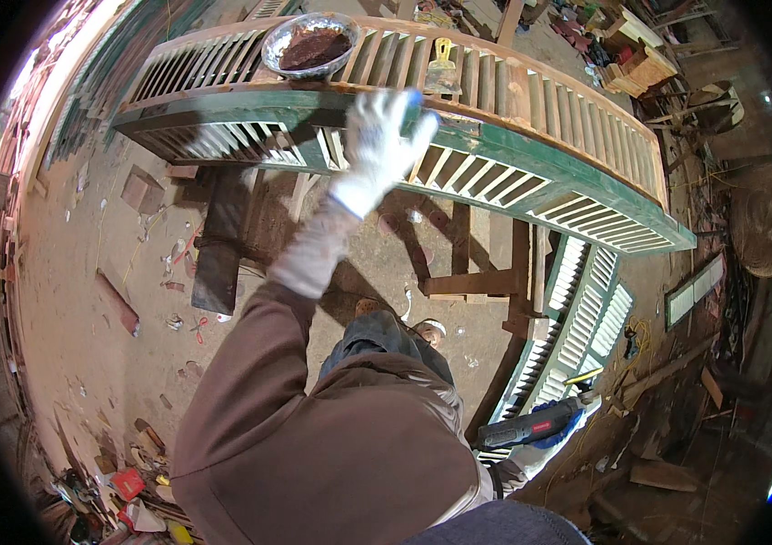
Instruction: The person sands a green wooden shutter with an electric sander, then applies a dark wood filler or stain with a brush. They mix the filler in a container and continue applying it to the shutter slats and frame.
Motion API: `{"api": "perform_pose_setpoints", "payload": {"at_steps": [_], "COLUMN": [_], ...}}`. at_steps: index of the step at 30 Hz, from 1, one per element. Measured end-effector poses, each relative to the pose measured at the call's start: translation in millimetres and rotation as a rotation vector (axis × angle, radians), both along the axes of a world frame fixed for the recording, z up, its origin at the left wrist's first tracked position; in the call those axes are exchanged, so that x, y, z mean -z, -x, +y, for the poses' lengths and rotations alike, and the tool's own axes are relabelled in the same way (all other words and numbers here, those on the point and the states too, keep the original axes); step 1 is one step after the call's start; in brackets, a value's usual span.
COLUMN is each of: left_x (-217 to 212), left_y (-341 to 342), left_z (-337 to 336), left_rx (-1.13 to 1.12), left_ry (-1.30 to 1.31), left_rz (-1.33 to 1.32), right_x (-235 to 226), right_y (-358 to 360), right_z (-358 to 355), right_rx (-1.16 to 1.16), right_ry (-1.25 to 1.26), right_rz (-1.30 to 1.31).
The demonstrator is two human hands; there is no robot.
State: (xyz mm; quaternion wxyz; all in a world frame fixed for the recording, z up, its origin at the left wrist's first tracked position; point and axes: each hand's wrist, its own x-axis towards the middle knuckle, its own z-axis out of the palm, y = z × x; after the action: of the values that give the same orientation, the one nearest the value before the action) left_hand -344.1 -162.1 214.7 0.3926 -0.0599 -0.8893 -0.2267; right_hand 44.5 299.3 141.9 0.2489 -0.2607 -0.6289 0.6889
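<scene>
In front of me a louvered wooden shutter point(577, 168) with a green-painted edge lies raised on supports. My left hand point(381, 141), in a white glove with blue fingertips, reaches over its near green edge with the fingers apart and holds nothing I can see; whether it touches the wood I cannot tell. Down at my right side, my right hand point(577, 422), gloved too, grips a slim grey-and-black power tool point(524, 429). On top of the shutter sit a metal bowl point(274, 45) of dark brown paste and a putty knife point(443, 77) with a yellowish handle.
More green-edged shutters point(577, 318) lean beside the wooden stand point(472, 283) on the right. A wooden block point(142, 190) and scraps lie on the floor to the left. Stacked green slats point(113, 86) stand at the far left; a round woven item point(766, 220) stands far right.
</scene>
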Motion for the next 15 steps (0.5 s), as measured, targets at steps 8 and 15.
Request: {"api": "perform_pose_setpoints", "payload": {"at_steps": [8, 15], "left_x": [68, 44], "left_y": [-235, -294], "left_z": [198, 240], "left_rx": [1.341, 1.215], "left_ry": [-0.522, -0.902], "left_rz": [-1.461, -1.734], "right_x": [-32, 2], "right_y": [35, 94], "right_z": [-32, -23], "right_rx": [-0.231, -0.130], "right_ry": [0.061, -0.187], "right_rz": [-0.104, -0.190]}}
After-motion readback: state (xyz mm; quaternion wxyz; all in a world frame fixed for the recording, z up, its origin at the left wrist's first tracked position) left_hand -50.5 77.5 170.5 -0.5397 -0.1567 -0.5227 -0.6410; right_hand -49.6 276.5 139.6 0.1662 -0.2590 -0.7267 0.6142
